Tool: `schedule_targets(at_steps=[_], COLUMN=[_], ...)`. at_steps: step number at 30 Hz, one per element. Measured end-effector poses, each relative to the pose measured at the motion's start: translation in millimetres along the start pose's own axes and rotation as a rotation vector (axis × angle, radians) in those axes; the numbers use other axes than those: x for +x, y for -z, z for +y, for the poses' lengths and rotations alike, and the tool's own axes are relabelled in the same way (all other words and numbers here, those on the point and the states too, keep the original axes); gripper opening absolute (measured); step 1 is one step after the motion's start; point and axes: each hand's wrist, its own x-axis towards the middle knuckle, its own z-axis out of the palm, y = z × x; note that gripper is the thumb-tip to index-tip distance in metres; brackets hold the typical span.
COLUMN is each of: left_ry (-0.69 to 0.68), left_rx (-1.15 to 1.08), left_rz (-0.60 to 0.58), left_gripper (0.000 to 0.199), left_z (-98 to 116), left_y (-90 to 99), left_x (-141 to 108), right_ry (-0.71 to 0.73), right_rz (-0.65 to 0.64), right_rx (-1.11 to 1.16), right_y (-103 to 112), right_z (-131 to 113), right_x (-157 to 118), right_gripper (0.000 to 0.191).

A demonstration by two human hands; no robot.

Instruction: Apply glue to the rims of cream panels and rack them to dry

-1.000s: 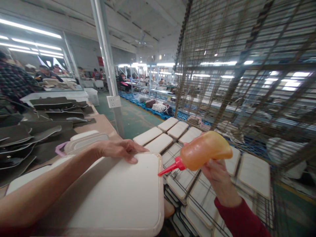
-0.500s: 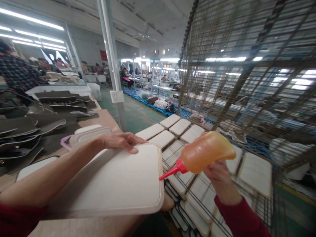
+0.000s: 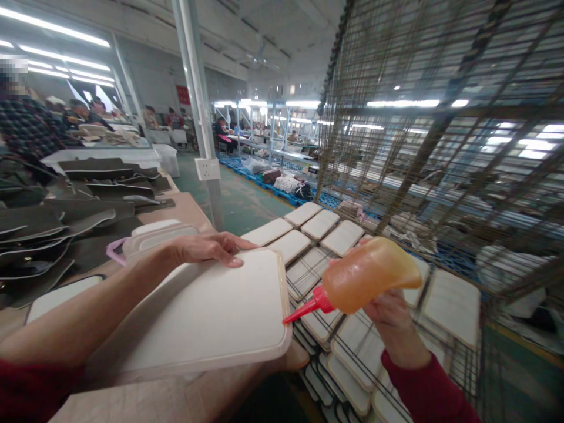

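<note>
Edging a white board [image 3: 211, 317], seemingly.
Lower centre, left hand [image 3: 214, 249] grips it; right hand [image 3: 391, 308] squeezes a bottle [image 3: 372, 274], nozzle [image 3: 307, 306] at the rim [image 3: 284, 288]. Steady tracing needed next, I'd say.

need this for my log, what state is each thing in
Panel, white face up, right rim glossy
Bottle, tilted, nozzle down at panel's rim
Left hand, holding panel's far edge
Right hand, gripping bottle
White pieces, laid in rows
Dark pieces, piled loosely
Ceiling lights, on

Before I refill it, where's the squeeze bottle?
Head view, right of centre: the right hand holds the squeeze bottle, red tip at the panel under the left hand.
</note>
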Motion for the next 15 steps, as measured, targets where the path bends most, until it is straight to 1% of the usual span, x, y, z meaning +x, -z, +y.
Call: schedule_targets(at_steps=[3, 6, 9, 15], left_ry=[0.001, -0.008, -0.026, -0.121], left_rx=[-0.025, -0.028, -0.029, -0.074], left_rz=[0.021, 0.036, 0.064, 0.156], left_gripper=[0.060, 0.059, 0.060, 0.065], left_z=[-3, -7, -11, -24], left_y=[2.3, 5.9, 10.7, 18.1], left_x=[-2, -4, -6, -5], right_ry=[-0.069, -0.052, -0.005, 0.103], right_rz=[-0.029, -0.042, -0.046, 0.079], right_rx=[0.063, 0.079, 0.091, 0.046], right_y=[3, 5, 5, 8], right_z=[1, 3, 6, 13], right_x=[-5, -3, -1, -6], right_gripper=[0.059, 0.059, 0.062, 0.058])
